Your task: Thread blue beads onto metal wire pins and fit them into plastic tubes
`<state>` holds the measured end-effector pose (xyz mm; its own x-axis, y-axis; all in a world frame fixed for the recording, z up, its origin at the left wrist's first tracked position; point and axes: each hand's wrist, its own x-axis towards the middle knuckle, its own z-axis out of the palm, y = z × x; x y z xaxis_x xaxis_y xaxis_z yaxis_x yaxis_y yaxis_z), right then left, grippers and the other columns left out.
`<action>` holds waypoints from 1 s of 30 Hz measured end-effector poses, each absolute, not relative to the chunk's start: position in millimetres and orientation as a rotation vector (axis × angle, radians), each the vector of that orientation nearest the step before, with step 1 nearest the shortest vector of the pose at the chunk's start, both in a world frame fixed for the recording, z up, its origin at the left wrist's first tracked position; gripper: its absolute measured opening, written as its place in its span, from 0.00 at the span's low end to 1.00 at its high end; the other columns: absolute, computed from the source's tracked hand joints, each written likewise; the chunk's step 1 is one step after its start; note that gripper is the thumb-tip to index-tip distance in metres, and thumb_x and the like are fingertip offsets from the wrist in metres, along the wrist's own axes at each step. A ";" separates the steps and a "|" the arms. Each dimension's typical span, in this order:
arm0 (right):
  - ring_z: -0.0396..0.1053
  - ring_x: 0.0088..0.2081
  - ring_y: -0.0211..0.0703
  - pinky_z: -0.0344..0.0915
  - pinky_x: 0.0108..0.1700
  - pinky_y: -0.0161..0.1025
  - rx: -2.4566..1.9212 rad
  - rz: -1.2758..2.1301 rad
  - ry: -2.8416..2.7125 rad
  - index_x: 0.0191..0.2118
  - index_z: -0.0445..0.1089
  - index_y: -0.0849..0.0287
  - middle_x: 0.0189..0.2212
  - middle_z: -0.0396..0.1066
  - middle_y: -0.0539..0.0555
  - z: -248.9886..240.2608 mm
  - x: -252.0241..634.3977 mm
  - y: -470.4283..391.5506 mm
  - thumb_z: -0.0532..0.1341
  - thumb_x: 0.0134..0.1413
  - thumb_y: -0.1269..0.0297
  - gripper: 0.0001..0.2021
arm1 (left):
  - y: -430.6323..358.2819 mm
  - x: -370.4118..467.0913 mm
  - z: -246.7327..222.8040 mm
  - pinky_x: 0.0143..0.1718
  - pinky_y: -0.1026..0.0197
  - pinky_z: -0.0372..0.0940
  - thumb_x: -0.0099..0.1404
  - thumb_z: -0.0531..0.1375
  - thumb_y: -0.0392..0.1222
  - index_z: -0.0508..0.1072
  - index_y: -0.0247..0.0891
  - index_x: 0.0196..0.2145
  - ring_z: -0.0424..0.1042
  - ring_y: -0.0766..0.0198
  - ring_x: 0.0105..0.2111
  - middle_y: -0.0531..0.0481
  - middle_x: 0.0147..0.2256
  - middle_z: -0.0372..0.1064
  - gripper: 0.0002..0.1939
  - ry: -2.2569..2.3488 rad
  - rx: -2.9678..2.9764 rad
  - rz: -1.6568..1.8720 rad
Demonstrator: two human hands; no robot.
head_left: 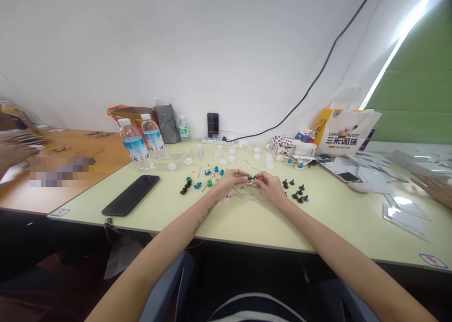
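Note:
Over the middle of the table, my left hand point(231, 180) and my right hand point(267, 183) meet fingertip to fingertip. Pinched in the left fingers is a small blue piece point(250, 177); a dark bit beside it sits at the right fingertips, which are closed on it. The fingers partly cover both, so how they join cannot be made out. Left of my hands lie blue pieces point(197, 185), green pieces point(209, 183) and black round pieces point(183, 190). Several black stemmed knobs point(300, 199) stand right of my right hand. Thin metal pins point(238, 195) lie scattered below my hands.
Clear tubes and white caps point(223, 162) stand at the back. A black phone point(131, 196) and water bottles point(136, 145) are at left. Another phone point(213, 125) leans upright by the wall. Papers, a paper bag point(344, 133) and another person's hand point(432, 188) are at right.

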<state>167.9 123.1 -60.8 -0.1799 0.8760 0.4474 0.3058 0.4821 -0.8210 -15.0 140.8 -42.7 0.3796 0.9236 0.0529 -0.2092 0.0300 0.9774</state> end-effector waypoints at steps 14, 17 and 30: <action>0.71 0.27 0.40 0.69 0.32 0.38 -0.994 0.672 -1.767 0.40 0.66 0.58 0.28 0.72 0.51 -59.7 168.4 122.4 0.59 0.49 0.59 0.12 | 142.2 -14.8 -43.6 0.46 0.56 0.62 0.43 0.69 0.38 0.72 0.29 0.30 0.73 0.63 0.32 0.46 0.28 0.73 0.16 0.764 1.213 1.043; 0.71 0.27 0.39 0.69 0.32 0.38 -1.000 0.659 -1.776 0.38 0.67 0.58 0.27 0.72 0.51 -61.1 168.2 122.6 0.59 0.49 0.60 0.10 | 142.8 -14.6 -44.1 0.46 0.56 0.62 0.44 0.69 0.38 0.72 0.29 0.30 0.73 0.63 0.32 0.46 0.28 0.72 0.15 0.777 1.218 1.032; 0.70 0.24 0.39 0.69 0.30 0.38 -1.030 0.704 -1.752 0.34 0.67 0.58 0.24 0.71 0.50 -57.8 167.9 120.2 0.59 0.49 0.60 0.09 | 143.5 -15.8 -46.6 0.44 0.57 0.63 0.45 0.69 0.39 0.72 0.29 0.32 0.73 0.62 0.33 0.44 0.29 0.73 0.16 0.775 1.237 1.009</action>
<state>167.9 120.2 -57.8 -0.1931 0.8777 0.4385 0.3305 0.4790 -0.8132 -15.8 143.5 -46.6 0.3814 0.9231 0.0488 -0.1909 0.0270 0.9812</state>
